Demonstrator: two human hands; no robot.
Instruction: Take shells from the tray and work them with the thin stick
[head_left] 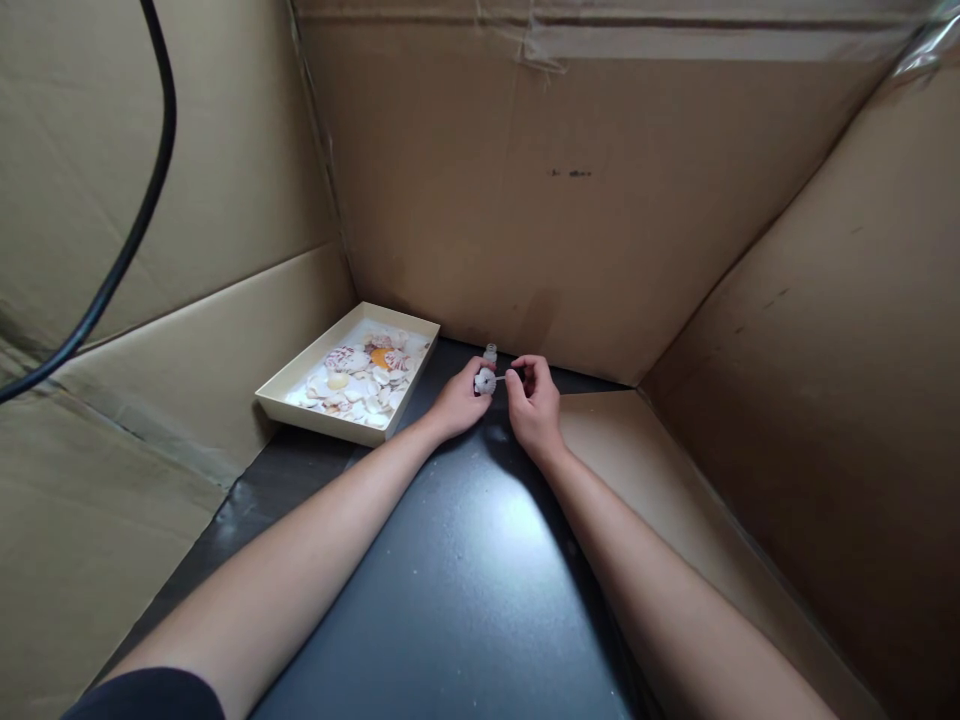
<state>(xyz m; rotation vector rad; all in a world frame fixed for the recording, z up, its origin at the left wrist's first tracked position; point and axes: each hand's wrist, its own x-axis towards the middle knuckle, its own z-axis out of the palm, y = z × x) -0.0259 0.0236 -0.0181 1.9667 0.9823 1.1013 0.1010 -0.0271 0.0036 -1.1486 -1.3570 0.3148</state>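
Note:
My left hand [459,402] is closed around a small, pale grey-white roundish piece [485,381] with a dark spot near its middle. The piece is too small to tell its kind. Facing it, my right hand [536,405] pinches a thin pale stick [501,378] between thumb and fingers, its left end reaching the round piece. Just behind my left hand stands a small whitish translucent bottle-like thing [490,352], partly hidden. To the left, a cream tray [322,425] holds several seashells [364,385], mostly white, with some striped and an orange one.
A dark, glossy tabletop [450,560] lies under my arms. Cardboard walls [480,200] enclose it at the back and both sides, and a flat cardboard sheet [637,440] lies at the right. A black cable [150,190] hangs at upper left.

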